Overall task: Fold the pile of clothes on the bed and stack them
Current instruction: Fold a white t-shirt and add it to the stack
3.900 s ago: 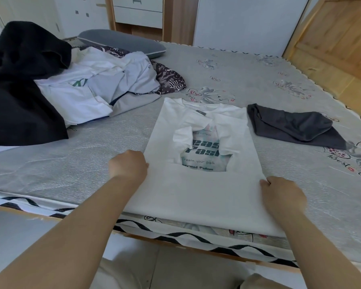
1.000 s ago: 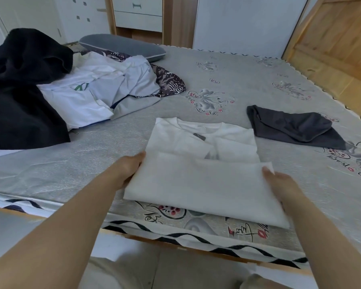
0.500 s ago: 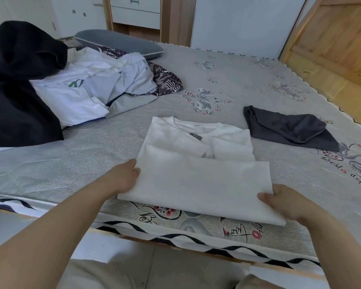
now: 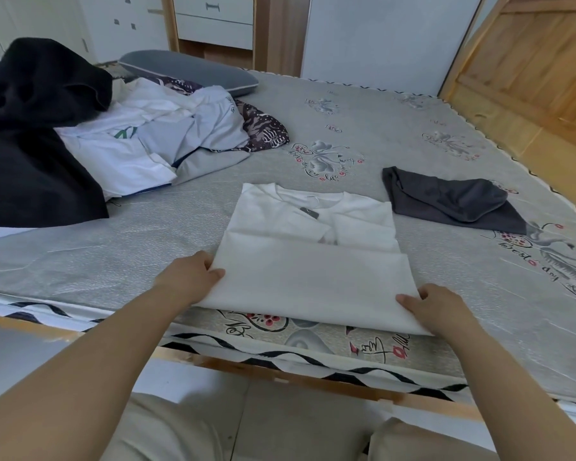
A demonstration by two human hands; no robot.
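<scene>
**Both hands on the folded shirt's lower edge**

My left hand (image 4: 193,277) pinches the left edge of the white cotton T-shirt (image 4: 310,261), thumb on top, fingers curled beneath. My right hand (image 4: 436,304) grips the near right corner the same way. The shirt lies at the near edge of the grey patterned mattress (image 4: 413,128) — lower half doubled up over its chest. A folded dark grey garment (image 4: 446,201) sits just to its right; the unfolded pile of white, grey and black clothes (image 4: 113,138) is heaped far left.

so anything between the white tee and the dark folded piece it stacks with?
Nothing visible. The white t-shirt, gripped by the left hand and right hand, lies beside the dark grey folded garment, with only bare mattress between.
</scene>
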